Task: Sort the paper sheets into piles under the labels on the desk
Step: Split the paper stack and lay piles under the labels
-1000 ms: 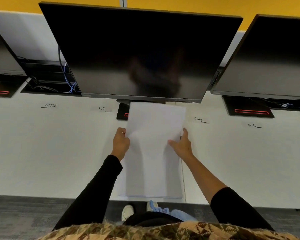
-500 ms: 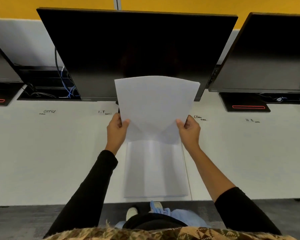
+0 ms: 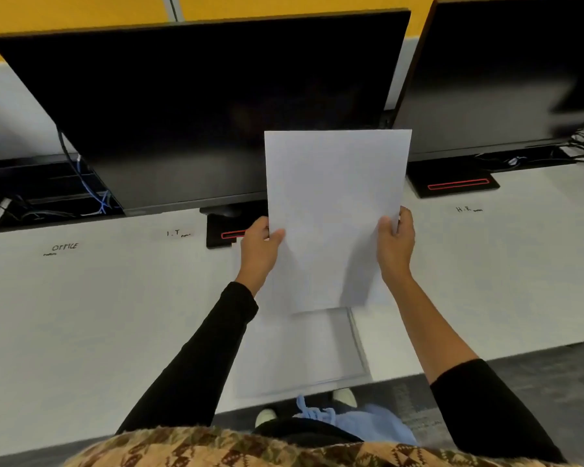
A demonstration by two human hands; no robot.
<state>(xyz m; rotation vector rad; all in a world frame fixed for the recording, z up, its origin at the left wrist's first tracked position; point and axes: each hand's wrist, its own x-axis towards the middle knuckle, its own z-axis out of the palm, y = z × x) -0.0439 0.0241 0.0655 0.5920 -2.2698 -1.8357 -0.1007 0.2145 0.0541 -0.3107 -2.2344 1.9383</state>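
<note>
Now | 1 sheet [image 3: 334, 203] gripped: left hand [image 3: 258, 251], right hand [image 3: 397, 246] | 1 stack [image 3: 300, 355] | 3 labels [image 3: 177, 233]

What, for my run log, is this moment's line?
left hand: grips sheet | right hand: grips sheet | stack: on desk

Office workstation: a large dark monitor [image 3: 199, 112] and a second monitor [image 3: 486, 79] stand on a long white desk [image 3: 81, 315], cables [image 3: 91, 193] behind, with handwritten labels "OFFICE" [image 3: 64, 247], "I.T" [image 3: 174, 233] and "H.R" [image 3: 464, 209]; yellow partition [image 3: 64, 11] beyond.

White sheet [image 3: 334, 210] — black monitor [image 3: 196, 106] — yellow wall [image 3: 64, 15].
</note>
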